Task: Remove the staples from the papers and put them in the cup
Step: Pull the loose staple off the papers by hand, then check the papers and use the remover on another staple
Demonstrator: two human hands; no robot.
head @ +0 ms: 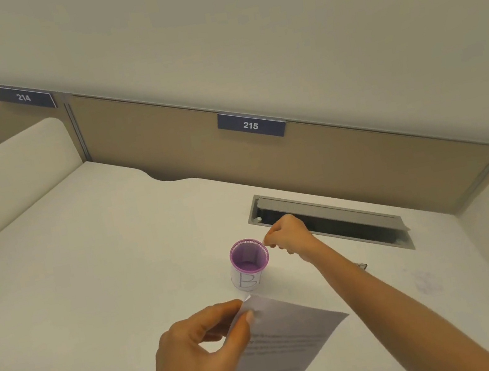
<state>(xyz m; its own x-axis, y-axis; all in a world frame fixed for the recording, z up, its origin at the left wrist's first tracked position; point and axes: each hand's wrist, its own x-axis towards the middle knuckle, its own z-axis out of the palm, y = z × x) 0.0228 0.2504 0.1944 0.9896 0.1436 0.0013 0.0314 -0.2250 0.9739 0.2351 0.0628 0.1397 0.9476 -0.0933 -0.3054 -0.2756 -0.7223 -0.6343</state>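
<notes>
On the white desk [96,277] stands a purple mesh cup wrapped in a white paper label marked "B" [249,264], open end up. The right hand [288,238] reaches forward with its fingertips pinched together just beside the cup's right rim; whatever it pinches is too small to make out. Nearer the camera, the left hand [201,353] grips the upper corner of the white printed papers [285,348] between thumb and fingers. Beyond the cup, a grey recessed cable tray [330,219] sits in the desk.
</notes>
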